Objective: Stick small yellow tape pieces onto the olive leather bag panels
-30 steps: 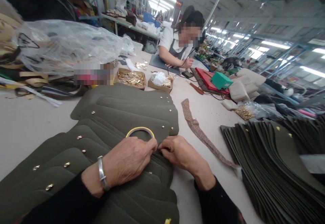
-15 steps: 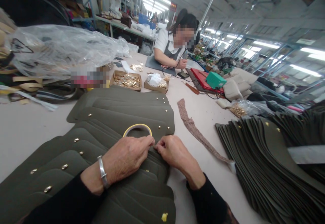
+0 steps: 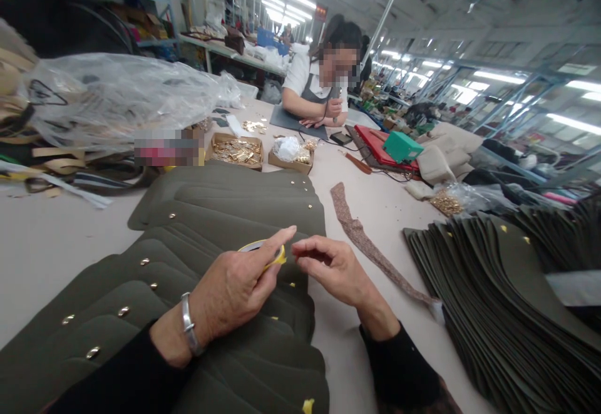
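My left hand [image 3: 237,285], with a silver bangle at the wrist, grips a roll of yellow tape [image 3: 280,257]. A loose tape end sticks up at the roll's right side. Just right of it my right hand [image 3: 335,270] hovers with thumb and fingers apart, and I see nothing between them. Beneath both hands lie overlapping dark green flat pieces [image 3: 225,207], several bearing gold studs [image 3: 123,311]. Small yellow tape bits [image 3: 308,406] stick to some of the nearer pieces.
A stack of dark green pieces [image 3: 469,301] fans out at the right. A brown speckled strip [image 3: 354,232] lies between. Boxes of gold metal parts [image 3: 237,151], a plastic bag [image 3: 122,94] and a green box [image 3: 402,146] stand farther back. Across the table, a person holds a corded tool.
My hands have come apart; the right has opened and shifted right. The tape roll has tilted in my left hand, and another yellow bit now shows on a green piece.
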Action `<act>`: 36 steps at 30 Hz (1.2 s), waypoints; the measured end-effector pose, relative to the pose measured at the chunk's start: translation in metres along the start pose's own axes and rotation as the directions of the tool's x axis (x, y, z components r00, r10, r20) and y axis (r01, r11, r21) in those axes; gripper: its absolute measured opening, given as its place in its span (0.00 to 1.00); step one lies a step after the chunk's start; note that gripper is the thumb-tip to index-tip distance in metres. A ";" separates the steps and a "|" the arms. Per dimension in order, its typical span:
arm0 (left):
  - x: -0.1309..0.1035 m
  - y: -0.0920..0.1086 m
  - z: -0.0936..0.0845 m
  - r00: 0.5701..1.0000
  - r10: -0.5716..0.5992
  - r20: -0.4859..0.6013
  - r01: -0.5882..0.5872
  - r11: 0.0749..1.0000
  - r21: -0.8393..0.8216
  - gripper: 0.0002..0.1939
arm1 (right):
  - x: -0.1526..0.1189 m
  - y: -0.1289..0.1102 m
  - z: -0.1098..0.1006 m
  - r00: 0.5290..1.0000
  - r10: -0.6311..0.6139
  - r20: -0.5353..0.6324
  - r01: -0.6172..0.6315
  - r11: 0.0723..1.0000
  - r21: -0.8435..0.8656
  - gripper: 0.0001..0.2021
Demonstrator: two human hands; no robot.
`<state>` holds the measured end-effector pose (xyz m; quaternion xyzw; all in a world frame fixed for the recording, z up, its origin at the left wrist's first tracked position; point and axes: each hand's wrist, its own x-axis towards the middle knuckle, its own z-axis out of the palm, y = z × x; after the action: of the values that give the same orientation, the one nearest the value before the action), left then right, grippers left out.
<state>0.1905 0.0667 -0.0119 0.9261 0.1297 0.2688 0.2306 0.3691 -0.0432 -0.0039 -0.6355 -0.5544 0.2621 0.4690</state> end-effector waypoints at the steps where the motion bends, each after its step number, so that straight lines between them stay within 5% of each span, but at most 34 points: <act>1: 0.000 0.000 0.000 1.000 -0.002 -0.001 0.002 1.000 0.016 0.28 | 0.000 -0.002 0.001 0.999 -0.039 -0.008 0.039 0.999 -0.021 0.10; 10: -0.001 -0.003 0.005 0.999 0.027 0.038 -0.030 0.996 0.083 0.24 | -0.001 -0.006 0.012 0.967 -0.253 0.018 0.250 0.941 -0.228 0.06; 24: 0.000 -0.001 0.008 1.000 -0.014 0.011 0.011 0.982 0.189 0.17 | -0.002 -0.005 0.022 0.938 -0.344 -0.055 0.294 0.867 -0.403 0.07; 36: -0.001 0.000 0.009 1.000 0.014 -0.018 -0.008 0.954 0.298 0.16 | -0.003 -0.006 0.025 0.930 -0.366 0.015 0.316 0.782 -0.538 0.08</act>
<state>0.1948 0.0631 -0.0195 0.9483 0.1658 0.2566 0.0854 0.3448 -0.0386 -0.0100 -0.6403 -0.6890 -0.0196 0.3390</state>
